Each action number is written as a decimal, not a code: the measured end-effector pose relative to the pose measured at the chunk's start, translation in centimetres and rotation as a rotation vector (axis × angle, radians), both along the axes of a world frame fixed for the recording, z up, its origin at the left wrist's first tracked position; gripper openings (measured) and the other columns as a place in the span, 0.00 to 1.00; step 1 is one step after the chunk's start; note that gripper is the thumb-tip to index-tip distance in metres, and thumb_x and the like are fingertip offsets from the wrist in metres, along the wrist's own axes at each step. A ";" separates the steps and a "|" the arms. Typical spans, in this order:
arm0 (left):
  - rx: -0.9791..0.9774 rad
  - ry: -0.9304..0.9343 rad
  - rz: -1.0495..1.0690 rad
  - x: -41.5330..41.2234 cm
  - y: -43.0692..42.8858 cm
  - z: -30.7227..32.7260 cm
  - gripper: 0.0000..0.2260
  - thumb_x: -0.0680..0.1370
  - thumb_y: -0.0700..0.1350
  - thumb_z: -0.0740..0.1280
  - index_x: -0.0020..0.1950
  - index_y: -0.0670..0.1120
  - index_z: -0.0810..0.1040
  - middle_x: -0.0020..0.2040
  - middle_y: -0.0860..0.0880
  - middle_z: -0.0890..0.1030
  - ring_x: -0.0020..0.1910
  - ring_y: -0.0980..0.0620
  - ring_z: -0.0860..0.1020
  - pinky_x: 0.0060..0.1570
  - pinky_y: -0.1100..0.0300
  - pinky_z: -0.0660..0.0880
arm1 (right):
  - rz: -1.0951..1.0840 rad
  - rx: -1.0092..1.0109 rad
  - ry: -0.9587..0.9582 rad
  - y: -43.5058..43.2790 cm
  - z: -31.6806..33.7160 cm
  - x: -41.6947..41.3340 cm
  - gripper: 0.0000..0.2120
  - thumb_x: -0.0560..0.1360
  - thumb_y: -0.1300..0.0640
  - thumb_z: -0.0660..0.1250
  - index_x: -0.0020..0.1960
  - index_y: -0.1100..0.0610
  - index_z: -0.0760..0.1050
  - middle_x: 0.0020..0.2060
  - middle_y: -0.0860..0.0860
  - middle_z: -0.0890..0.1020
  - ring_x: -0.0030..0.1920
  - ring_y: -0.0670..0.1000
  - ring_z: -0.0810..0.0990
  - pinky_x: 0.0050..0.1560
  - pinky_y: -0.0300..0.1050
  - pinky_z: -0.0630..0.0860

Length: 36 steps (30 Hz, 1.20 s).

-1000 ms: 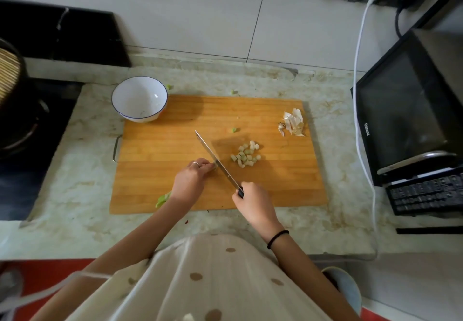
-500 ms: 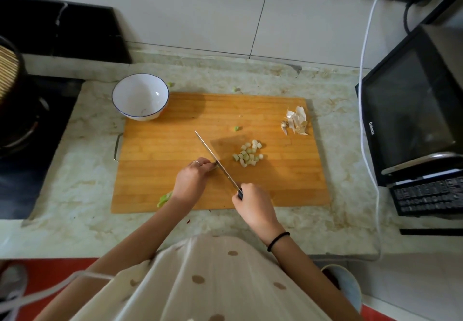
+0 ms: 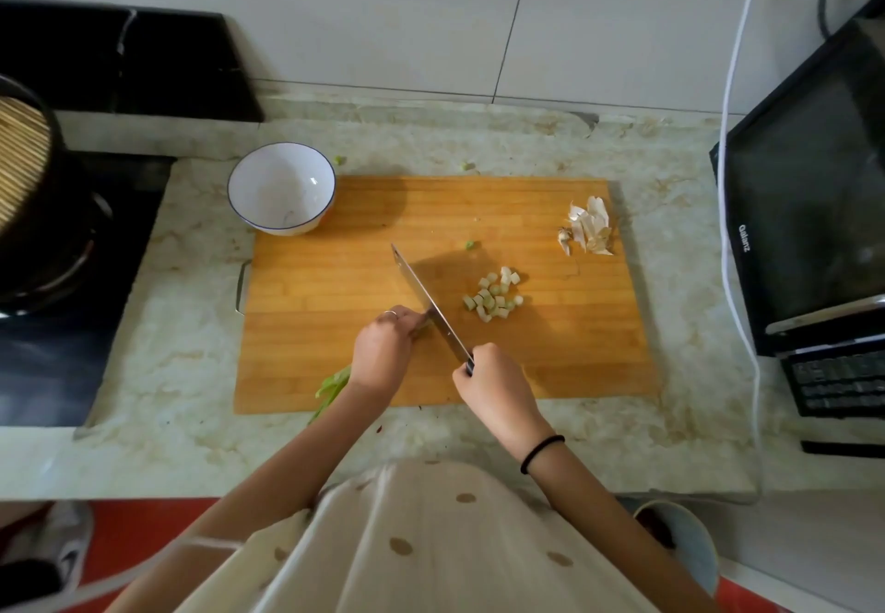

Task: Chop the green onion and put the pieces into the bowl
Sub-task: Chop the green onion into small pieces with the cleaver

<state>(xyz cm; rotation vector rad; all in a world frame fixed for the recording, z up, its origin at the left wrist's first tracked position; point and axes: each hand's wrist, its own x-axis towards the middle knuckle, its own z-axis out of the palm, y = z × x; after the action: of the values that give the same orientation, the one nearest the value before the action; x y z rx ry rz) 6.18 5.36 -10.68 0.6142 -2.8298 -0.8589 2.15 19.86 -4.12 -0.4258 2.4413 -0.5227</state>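
Observation:
On the wooden cutting board (image 3: pixel 550 363) my left hand (image 3: pixel 383 351) presses down on the green onion (image 3: pixel 333 385), whose green leaves stick out behind my wrist over the board's front edge. My right hand (image 3: pixel 495 385) grips the handle of a cleaver (image 3: pixel 426 296), its blade lying edge-down on the board right against my left fingertips. A small pile of cut pale onion pieces (image 3: pixel 493 296) lies just right of the blade. A white bowl (image 3: pixel 281 187) with a blue rim stands at the board's far left corner and looks empty.
Garlic skins (image 3: pixel 589 231) lie at the board's far right. Stray green bits rest on the board (image 3: pixel 470 244) and the counter (image 3: pixel 339 160). A black stove with a pot (image 3: pixel 43 210) is on the left, a microwave (image 3: pixel 809 191) with a white cable on the right.
Hands, cleaver and onion keep almost the same pose; my left fingers have slid slightly back along the onion. The pile of pieces is unchanged.

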 end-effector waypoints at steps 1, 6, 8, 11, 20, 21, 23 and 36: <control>0.002 -0.013 0.006 -0.1 0.0 0.0 0.17 0.65 0.28 0.66 0.47 0.44 0.84 0.46 0.45 0.83 0.35 0.44 0.80 0.31 0.59 0.74 | -0.003 0.007 -0.003 -0.1 0.0 -0.1 0.17 0.76 0.61 0.60 0.30 0.55 0.59 0.25 0.49 0.66 0.25 0.48 0.65 0.25 0.41 0.59; 0.009 -0.025 0.004 -0.3 0.2 0.7 0.15 0.67 0.28 0.65 0.46 0.43 0.83 0.47 0.45 0.83 0.37 0.43 0.80 0.32 0.61 0.71 | -0.013 0.023 -0.006 -0.4 0.1 -0.6 0.17 0.76 0.60 0.60 0.31 0.55 0.60 0.26 0.50 0.67 0.25 0.48 0.66 0.24 0.41 0.60; -0.003 -0.020 0.004 -0.3 0.2 0.9 0.15 0.67 0.28 0.65 0.47 0.43 0.83 0.47 0.44 0.83 0.36 0.43 0.80 0.32 0.61 0.71 | -0.009 0.015 -0.022 -1.0 0.0 -0.5 0.17 0.76 0.60 0.60 0.31 0.54 0.60 0.26 0.49 0.67 0.25 0.48 0.66 0.24 0.41 0.60; 0.002 -0.020 -0.001 -0.2 0.3 0.8 0.16 0.68 0.30 0.65 0.50 0.44 0.83 0.48 0.45 0.82 0.38 0.43 0.80 0.32 0.58 0.73 | -0.019 0.000 -0.014 -1.8 -0.2 -1.0 0.17 0.76 0.61 0.60 0.30 0.54 0.60 0.26 0.49 0.66 0.25 0.48 0.65 0.24 0.41 0.59; 0.006 0.009 0.009 0.1 0.1 0.6 0.15 0.70 0.30 0.64 0.50 0.44 0.83 0.50 0.46 0.82 0.41 0.43 0.80 0.34 0.55 0.78 | -0.038 -0.051 -0.020 -2.2 -0.5 -1.1 0.17 0.76 0.60 0.60 0.30 0.54 0.60 0.26 0.49 0.67 0.29 0.53 0.70 0.25 0.40 0.60; 0.011 0.018 0.007 0.1 0.1 0.6 0.15 0.70 0.30 0.64 0.50 0.44 0.83 0.50 0.46 0.82 0.42 0.43 0.80 0.35 0.53 0.78 | -0.067 -0.071 -0.042 -1.9 -0.5 -1.3 0.17 0.76 0.60 0.60 0.30 0.56 0.60 0.26 0.50 0.67 0.28 0.53 0.69 0.25 0.40 0.61; 0.013 0.031 -0.004 0.2 0.1 0.6 0.14 0.71 0.31 0.64 0.51 0.44 0.83 0.50 0.45 0.82 0.42 0.43 0.81 0.36 0.50 0.79 | -0.129 -0.108 -0.075 -1.5 -0.7 -1.7 0.15 0.75 0.60 0.60 0.31 0.57 0.62 0.26 0.52 0.68 0.26 0.53 0.69 0.27 0.41 0.65; -0.076 0.131 -0.058 1.6 0.3 0.7 0.13 0.68 0.32 0.71 0.50 0.45 0.82 0.49 0.47 0.82 0.41 0.44 0.80 0.24 0.57 0.74 | -0.015 -0.080 0.140 2.7 1.3 -0.4 0.19 0.77 0.59 0.60 0.30 0.50 0.59 0.24 0.47 0.66 0.24 0.44 0.65 0.23 0.36 0.57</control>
<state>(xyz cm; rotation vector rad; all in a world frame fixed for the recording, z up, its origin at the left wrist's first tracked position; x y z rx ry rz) 7.75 5.63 -9.94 0.4506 -2.7590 -0.7659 1.72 22.53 -2.81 -0.4919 2.5656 -0.6177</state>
